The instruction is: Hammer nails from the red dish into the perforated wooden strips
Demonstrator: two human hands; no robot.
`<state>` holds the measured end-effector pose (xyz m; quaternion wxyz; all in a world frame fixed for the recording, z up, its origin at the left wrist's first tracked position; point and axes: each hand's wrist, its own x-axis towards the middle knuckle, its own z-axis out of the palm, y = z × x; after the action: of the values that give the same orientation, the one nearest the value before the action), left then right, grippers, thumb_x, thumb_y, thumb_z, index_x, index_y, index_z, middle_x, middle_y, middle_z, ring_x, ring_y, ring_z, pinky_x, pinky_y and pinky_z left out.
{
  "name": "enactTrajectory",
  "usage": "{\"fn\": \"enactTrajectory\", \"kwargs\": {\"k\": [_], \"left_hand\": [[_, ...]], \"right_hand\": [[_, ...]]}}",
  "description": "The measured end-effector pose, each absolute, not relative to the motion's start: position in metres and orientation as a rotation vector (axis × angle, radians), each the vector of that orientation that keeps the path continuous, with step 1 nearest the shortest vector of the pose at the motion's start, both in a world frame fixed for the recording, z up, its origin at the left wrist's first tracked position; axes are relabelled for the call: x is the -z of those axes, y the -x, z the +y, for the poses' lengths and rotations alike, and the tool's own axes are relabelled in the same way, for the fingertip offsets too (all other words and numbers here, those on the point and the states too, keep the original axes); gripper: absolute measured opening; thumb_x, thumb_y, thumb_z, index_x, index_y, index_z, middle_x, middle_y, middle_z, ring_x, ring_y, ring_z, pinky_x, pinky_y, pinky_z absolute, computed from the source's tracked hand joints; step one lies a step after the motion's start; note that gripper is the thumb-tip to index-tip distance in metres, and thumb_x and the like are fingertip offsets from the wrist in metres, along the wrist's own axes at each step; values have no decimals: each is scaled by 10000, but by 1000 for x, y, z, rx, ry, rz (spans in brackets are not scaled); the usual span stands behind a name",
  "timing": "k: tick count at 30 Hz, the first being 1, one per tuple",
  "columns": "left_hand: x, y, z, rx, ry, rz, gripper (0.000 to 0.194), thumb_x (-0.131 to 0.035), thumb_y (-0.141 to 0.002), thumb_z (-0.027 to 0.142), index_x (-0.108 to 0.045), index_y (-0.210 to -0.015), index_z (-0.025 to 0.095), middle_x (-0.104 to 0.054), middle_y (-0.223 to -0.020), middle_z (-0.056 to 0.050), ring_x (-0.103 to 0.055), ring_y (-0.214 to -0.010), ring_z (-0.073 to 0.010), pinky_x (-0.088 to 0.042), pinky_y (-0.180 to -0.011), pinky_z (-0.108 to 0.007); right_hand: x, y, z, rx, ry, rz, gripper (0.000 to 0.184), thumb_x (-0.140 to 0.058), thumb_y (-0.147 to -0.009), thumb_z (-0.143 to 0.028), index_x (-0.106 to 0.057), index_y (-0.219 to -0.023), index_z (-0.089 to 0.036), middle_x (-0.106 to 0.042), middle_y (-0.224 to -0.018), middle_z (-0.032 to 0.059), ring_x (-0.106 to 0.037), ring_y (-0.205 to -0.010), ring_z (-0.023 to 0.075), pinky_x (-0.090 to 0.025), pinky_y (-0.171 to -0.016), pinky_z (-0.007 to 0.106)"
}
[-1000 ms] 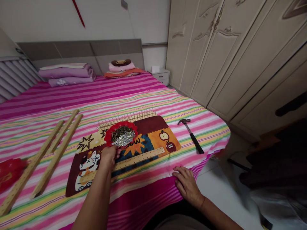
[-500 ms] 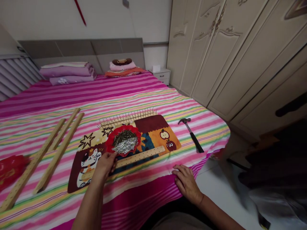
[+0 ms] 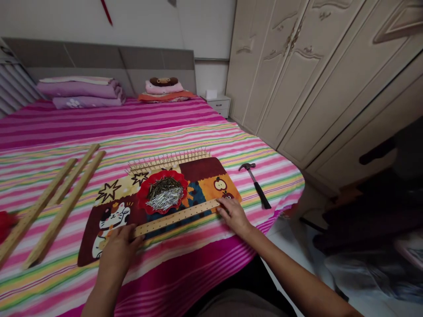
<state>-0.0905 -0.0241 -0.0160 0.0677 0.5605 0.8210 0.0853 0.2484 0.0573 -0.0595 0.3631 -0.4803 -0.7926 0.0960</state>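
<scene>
A wooden strip with rows of small holes [image 3: 180, 215] lies along the near side of a patterned mat [image 3: 201, 169]. My left hand [image 3: 120, 244] is closed around the strip's left part, thumb on the near side. At its right end, my right hand [image 3: 233, 213] pinches the strip between thumb and fingers. Just beyond the strip sits a red scalloped bowl [image 3: 142, 198] full of dark and silvery nails [image 3: 165, 194]. Behind the bowl, another wooden strip [image 3: 170, 161] bristles with upright nails. A claw hammer [image 3: 256, 182] rests to the right of the mat.
Several wooden strips [image 3: 68, 207] lie on the striped bedspread [image 3: 228, 141] at the left, with part of a red object [image 3: 5, 224] at the edge. Folded bedding [image 3: 82, 92] is stacked near the headboard. A wardrobe [image 3: 274, 79] stands at the right.
My left hand has let go of the bowl, which moved slightly nearer, and now grips the holed strip's left part. My right hand has moved from the bed's edge onto the strip's right end.
</scene>
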Motion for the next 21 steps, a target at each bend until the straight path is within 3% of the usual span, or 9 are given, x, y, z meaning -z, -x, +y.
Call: {"fn": "enactTrajectory", "kwargs": {"k": [5,10,16,21], "left_hand": [[18,90,-26,-259,-1663,2493,422,-493,-760,395,-640,-1080,163,-619,-1083,-126,-573,-994,-273,-455,-805,-340],[21,94,-25,-290,-1617,2485,418,-503,-752,395,-642,-1071,165,-617,-1056,-123,-579,-970,-269,-451,-832,-355],[22,93,-28,-353,-1619,2490,411,-497,-735,407,-643,-1044,179,-621,-1025,-109,-568,-994,-267,-454,-838,-359],[19,94,-26,-326,-1560,2501,439,-499,-717,433,-640,-1040,171,-611,-1028,-119,-581,-958,-275,-456,-840,-382]], "right_hand": [[63,-239,66,-244,1267,-2065,208,-507,-868,-220,-656,-1012,-200,-704,-869,81,-609,-811,241,-480,-760,385],[56,-272,66,-244,1342,-2034,239,-517,-844,-227,-631,-1054,-224,-686,-987,63,-592,-950,214,-472,-838,337],[52,-357,86,-226,1710,-1719,255,-522,-798,-219,-633,-1016,-148,-622,-1053,161,-523,-1034,326,-366,-919,499],[56,-380,102,-481,1849,-1608,246,-635,-791,-225,-612,-1023,-146,-637,-983,73,-575,-967,243,-431,-878,447]]}}
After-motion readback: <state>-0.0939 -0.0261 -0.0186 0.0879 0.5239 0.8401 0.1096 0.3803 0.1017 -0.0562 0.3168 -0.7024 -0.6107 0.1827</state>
